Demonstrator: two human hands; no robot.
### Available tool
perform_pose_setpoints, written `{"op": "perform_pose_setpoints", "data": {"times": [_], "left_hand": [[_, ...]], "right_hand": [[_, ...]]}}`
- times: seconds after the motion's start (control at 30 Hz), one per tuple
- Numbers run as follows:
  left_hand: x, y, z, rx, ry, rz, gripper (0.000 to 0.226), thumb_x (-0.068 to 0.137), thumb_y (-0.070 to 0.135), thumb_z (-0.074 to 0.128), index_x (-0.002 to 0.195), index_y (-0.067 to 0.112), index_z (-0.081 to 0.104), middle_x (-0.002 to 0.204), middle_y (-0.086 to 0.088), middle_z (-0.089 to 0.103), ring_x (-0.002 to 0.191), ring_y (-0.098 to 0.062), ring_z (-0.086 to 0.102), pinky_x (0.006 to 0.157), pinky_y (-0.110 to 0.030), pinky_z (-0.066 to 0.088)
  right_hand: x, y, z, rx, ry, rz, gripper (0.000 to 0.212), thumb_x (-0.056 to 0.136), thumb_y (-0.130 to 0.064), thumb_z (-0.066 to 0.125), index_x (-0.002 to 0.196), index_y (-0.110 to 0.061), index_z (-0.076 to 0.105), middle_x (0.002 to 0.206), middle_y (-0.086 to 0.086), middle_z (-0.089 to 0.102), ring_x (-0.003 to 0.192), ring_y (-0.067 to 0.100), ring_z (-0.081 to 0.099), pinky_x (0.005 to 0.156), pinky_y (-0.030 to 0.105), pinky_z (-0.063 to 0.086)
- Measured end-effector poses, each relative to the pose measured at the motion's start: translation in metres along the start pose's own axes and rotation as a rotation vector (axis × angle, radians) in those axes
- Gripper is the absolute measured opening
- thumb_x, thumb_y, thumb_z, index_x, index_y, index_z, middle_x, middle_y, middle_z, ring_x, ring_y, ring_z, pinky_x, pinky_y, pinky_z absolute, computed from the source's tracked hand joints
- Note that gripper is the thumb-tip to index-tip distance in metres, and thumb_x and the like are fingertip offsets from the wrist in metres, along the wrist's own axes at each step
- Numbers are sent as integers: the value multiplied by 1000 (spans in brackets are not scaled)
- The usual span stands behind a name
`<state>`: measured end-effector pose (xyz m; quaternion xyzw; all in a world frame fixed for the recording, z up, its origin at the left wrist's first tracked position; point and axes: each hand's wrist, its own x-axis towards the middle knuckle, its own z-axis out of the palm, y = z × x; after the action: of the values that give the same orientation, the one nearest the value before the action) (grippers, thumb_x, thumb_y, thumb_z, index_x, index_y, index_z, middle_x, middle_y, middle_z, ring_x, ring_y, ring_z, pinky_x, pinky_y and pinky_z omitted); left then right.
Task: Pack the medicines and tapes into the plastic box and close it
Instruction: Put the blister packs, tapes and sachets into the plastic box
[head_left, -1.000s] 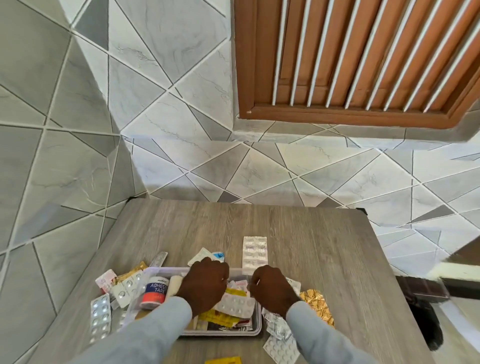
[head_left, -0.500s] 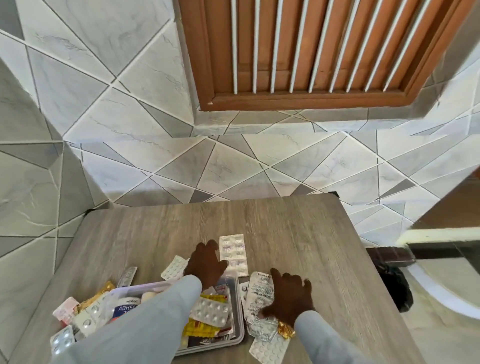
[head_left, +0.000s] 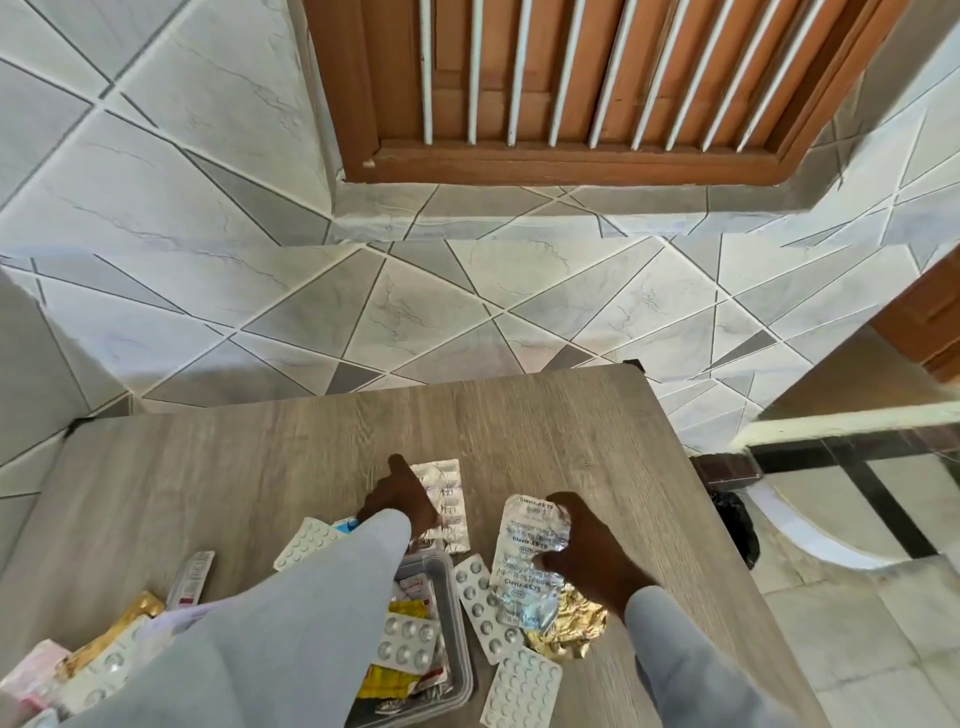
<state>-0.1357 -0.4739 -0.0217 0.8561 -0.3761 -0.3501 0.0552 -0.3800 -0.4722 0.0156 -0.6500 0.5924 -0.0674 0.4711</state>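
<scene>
The clear plastic box (head_left: 457, 639) sits open near the table's front edge, holding blister packs and yellow sachets. My left sleeve covers most of it. My left hand (head_left: 397, 499) reaches past the box and its fingers rest on a silver blister strip (head_left: 448, 499) lying flat on the table. My right hand (head_left: 592, 545) holds a crinkled silver foil strip (head_left: 524, 556) with blue print, tilted up to the right of the box. White blister packs (head_left: 485, 608) and a gold foil pack (head_left: 571, 629) lie under it.
More packs lie left of the box: a white blister pack (head_left: 306, 543), a narrow sachet (head_left: 192, 579), a gold strip (head_left: 124, 626) and a pink packet (head_left: 31, 670). The wooden table (head_left: 545, 426) ends at right above a tiled floor; a tiled wall stands behind.
My left hand left the box and reached forward onto the silver strip. My right hand moved right out of the box and lifted the crinkled foil strip. The view swung right.
</scene>
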Motion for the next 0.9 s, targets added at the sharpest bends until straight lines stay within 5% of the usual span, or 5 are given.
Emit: {"op": "perform_pose_setpoints", "data": {"times": [0.17, 0.33, 0.53, 0.7, 0.9], "left_hand": [[4, 1, 4, -118, 32, -68, 66, 73, 9, 70, 126, 5, 32, 130, -22, 52, 119, -40, 52, 99, -46, 45], [2, 0, 6, -32, 75, -81, 52, 76, 17, 70, 121, 9, 45, 131, -17, 49, 120, -37, 51, 100, -40, 44], [2, -5, 3, -411, 59, 41, 35, 76, 7, 63, 105, 13, 47, 108, -14, 60, 95, -34, 62, 79, -41, 56], [-17, -11, -49, -680, 201, 233, 33, 75, 0, 69, 96, 18, 49, 100, -11, 62, 88, -30, 60, 69, -33, 48], [-89, -67, -87, -986, -227, 335, 44, 66, -8, 76, 99, 13, 57, 81, -11, 66, 75, -27, 62, 59, -29, 47]], "right_hand": [[3, -2, -7, 55, 20, -5, 64, 78, -5, 71, 126, -30, 38, 107, -3, 58, 86, 10, 59, 70, 29, 54], [4, 2, -4, 189, 131, 8, 79, 78, 3, 68, 136, -36, 31, 117, 4, 62, 97, 18, 65, 83, 39, 58], [-4, 4, -10, 354, 256, -16, 78, 80, 6, 65, 137, -36, 31, 116, 4, 64, 97, 19, 67, 84, 42, 58], [-16, -1, -20, 465, 333, -38, 77, 82, 8, 63, 140, -30, 29, 120, 2, 58, 103, 20, 62, 84, 38, 55], [-23, -17, -22, 782, 378, -49, 77, 79, 15, 62, 137, -27, 34, 125, 12, 57, 111, 32, 59, 99, 55, 47]]}}
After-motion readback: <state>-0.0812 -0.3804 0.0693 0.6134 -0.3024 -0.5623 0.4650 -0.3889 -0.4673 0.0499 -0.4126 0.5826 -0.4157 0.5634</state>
